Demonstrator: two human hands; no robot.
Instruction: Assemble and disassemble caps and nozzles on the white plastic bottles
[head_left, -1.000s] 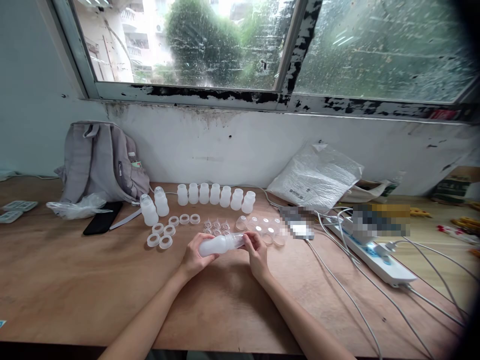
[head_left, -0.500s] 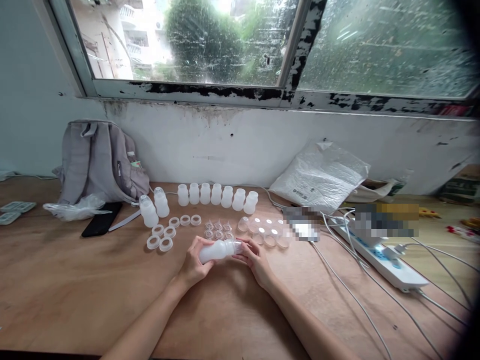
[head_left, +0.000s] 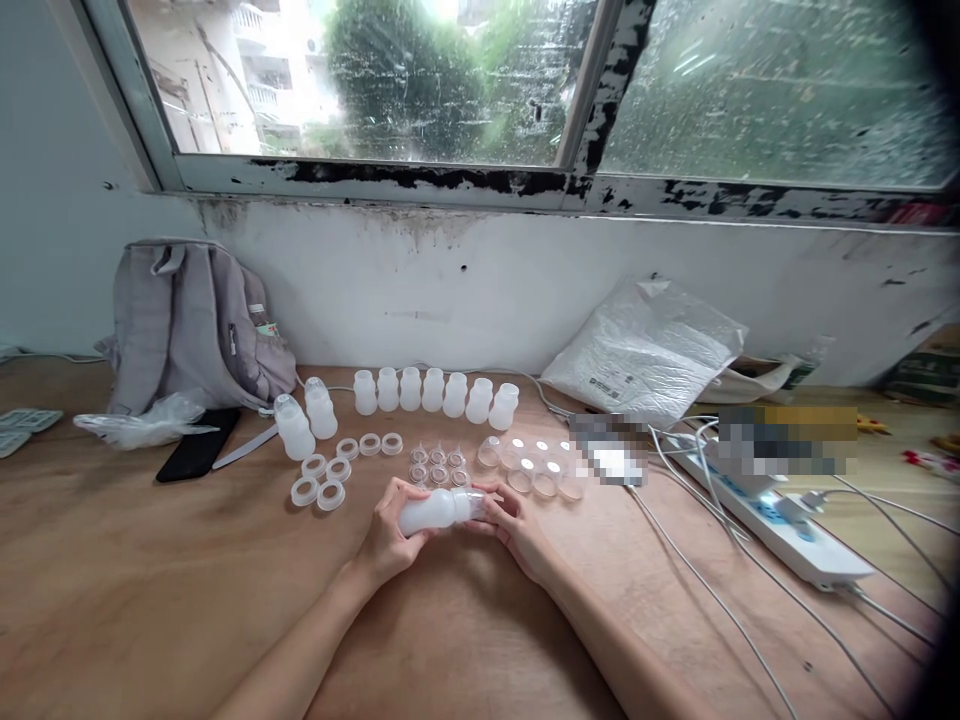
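Note:
A small white plastic bottle (head_left: 431, 510) lies sideways between my hands, just above the wooden table (head_left: 150, 580). My left hand (head_left: 390, 535) wraps round its base. My right hand (head_left: 514, 520) closes on its clear cap end (head_left: 474, 502). Behind them stands a row of several open white bottles (head_left: 435, 392). Two capped bottles (head_left: 304, 418) stand to the left. White screw rings (head_left: 330, 480), small clear teats (head_left: 437, 465) and clear dome caps (head_left: 536, 465) lie in groups near my hands.
A grey backpack (head_left: 187, 325) leans on the wall at the left, with a black phone (head_left: 196, 455) and a crumpled plastic bag (head_left: 142, 425) beside it. A white plastic sack (head_left: 649, 350), a power strip (head_left: 787, 535) and trailing cables (head_left: 712, 600) occupy the right.
The bottle and both hands sit slightly lower and nearer me. My right hand has closed more firmly over the cap end. The view has tilted a little.

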